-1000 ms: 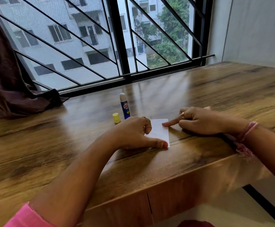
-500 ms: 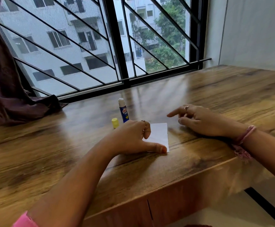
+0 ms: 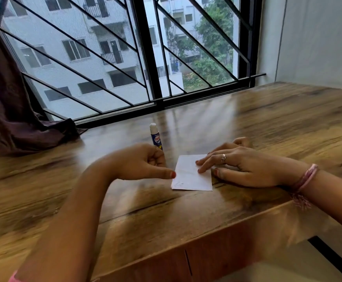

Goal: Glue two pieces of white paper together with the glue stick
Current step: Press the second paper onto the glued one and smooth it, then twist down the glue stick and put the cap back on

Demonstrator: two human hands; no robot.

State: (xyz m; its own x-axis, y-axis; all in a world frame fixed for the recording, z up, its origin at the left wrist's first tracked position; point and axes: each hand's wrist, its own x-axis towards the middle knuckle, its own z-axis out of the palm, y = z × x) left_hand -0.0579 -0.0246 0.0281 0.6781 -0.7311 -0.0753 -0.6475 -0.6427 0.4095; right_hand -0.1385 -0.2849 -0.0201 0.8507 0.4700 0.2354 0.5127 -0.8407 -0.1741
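Both hands are down on the wooden desk (image 3: 267, 123) now, but they've swapped jobs compared with a second ago. Right hand (image 3: 241, 165) lies flat with its fingers stretched out, fingertips (image 3: 199, 170) pressing the right side of the small white rectangle of paper (image 3: 188, 176). A second back it was only poking at the sheet with one finger, then half a second ago it had lifted clear beside it. Left hand (image 3: 143, 161) was the one pinning the sheet with its thumb before; now it has slid off to the left, fingers curled into a loose fist holding nothing that I can see, thumb tip just beside the paper's left edge. Can't tell if the thumb actually touches it.

Blue and white glue stick (image 3: 155, 136) stands upright behind the left knuckles, white tip up, so the cap looks to be off. The yellow cap that sat next to it earlier is hidden behind the hand now.

I only see one sheet outline, so my guess is the two pieces are already stacked and this is the press-down stage, with the right hand smoothing the join. If so, the task is nearly done, with maybe recapping the stick left.
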